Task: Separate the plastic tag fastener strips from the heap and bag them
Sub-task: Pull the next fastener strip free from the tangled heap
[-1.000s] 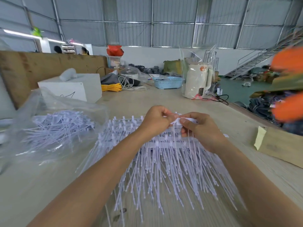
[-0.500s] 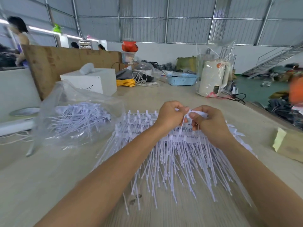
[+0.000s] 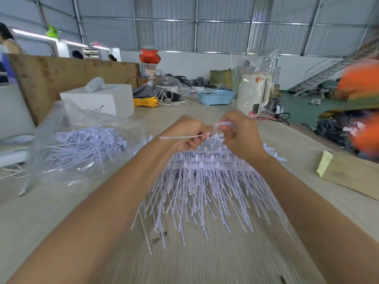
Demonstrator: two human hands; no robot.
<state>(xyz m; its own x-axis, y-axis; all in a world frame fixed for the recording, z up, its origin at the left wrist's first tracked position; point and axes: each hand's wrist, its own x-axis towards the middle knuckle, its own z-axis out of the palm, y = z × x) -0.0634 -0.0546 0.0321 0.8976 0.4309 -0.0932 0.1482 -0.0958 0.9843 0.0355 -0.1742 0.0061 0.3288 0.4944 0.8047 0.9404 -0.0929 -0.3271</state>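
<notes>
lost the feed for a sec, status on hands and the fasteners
Left hand pinching one loose strip. Right hand gripping a piece at the heap top. Clear bag sits left, partly filled. Nothing blocking the path to it.

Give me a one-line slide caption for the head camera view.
Left hand and right hand pull one fastener strip from the heap; filled bag beside.

Two hands work here, a left hand [image 3: 187,133] and a right hand [image 3: 239,134]. One heap of fastener strips [image 3: 205,185] lies on the worktop [image 3: 61,212], too many to count. One clear bag [image 3: 82,144], one blue basket [image 3: 215,97], one white box [image 3: 102,101].
</notes>
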